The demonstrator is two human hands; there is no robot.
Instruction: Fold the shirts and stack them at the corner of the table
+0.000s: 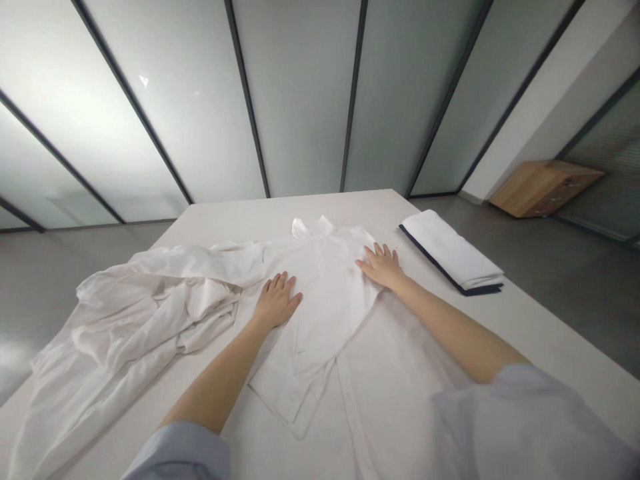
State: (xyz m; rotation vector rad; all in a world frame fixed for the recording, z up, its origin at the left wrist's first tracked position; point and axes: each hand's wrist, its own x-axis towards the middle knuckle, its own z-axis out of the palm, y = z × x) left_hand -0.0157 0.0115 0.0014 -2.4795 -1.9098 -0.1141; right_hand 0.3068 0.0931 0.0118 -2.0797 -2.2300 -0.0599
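Observation:
A white collared shirt (327, 300) lies spread on the table, its collar pointing to the far edge. One sleeve is laid diagonally across its front, the cuff ending low and left of the middle. My left hand (276, 300) rests flat on the left side of the shirt, fingers spread. Over by the right shoulder, my right hand (383, 265) presses flat on the cloth with its fingers apart. Neither hand grips anything. The lower part of the shirt runs toward me and out of view.
A rumpled heap of white cloth (145, 313) covers the left of the white table (230, 212). At the right lies a folded white cloth (450, 247) on a dark blue layer. Frosted glass panels (300, 100) stand behind; a wooden cabinet (540, 187) is at the far right.

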